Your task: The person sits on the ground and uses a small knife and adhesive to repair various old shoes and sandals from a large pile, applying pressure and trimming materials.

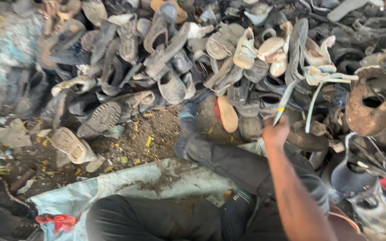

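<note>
**Kid:** Head camera looks down at a big heap of old shoes [193,58]. What is the right hand [275,133] doing?

**Helper:** It is shut tight around the bottom end of a thin white strip [286,101]. The strip has a bit of yellow on it. It sticks up and leans to the right, toward the heap.

**Kid:** Where is that on the ground?

**Helper:** Near the middle, a bit to the right, just where the heap meets the person's legs. The arm comes up from the bottom edge.

**Kid:** And the left hand?

**Helper:** I cannot see it at all.

**Kid:** What is close to the right hand?

**Helper:** A pale green strap [314,102] hangs down just beside the strip. A shoe sole with a tan bottom and red edge [227,114] lies to the left of the hand. A rusty brown curved piece [371,105] sits well apart, near the right edge.

**Kid:** What about the legs?

**Helper:** 1 leg in dark grey trousers [233,163] points up toward the heap. The foot wears a blue shoe [186,120].

**Kid:** And down low?

**Helper:** A dirty light blue sheet [126,183] lies on the ground [153,129] under the legs. A red rag [59,222] lies at its bottom left corner. A black ridged sole [99,119] and a pale sole [71,145] lie on the left, with yellow bits scattered on the dirt.
</note>
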